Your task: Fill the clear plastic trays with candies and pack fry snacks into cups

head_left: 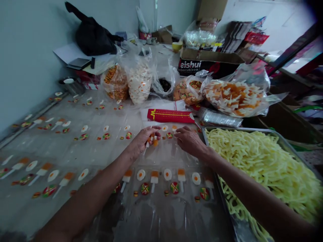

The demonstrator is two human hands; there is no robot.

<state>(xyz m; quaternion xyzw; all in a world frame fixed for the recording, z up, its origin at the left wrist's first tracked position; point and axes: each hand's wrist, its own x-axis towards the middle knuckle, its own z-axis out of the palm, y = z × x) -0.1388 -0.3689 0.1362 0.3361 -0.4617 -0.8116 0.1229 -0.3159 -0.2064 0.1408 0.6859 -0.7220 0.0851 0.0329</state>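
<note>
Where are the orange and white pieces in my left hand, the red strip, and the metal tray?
Orange and white pieces [155,143], head view: one piece's orange end.
Red strip [171,116], head view: middle of its face.
Metal tray [240,229], head view: bare lower left part.

Several small orange-and-white popsicle-shaped pieces with white sticks [155,143] sit bunched at differing angles in the left hand [143,137], partly hidden; a matching orange-topped, white-bottomed piece [174,128] lies right beside the right hand [189,139], its lower end obscured.
</note>
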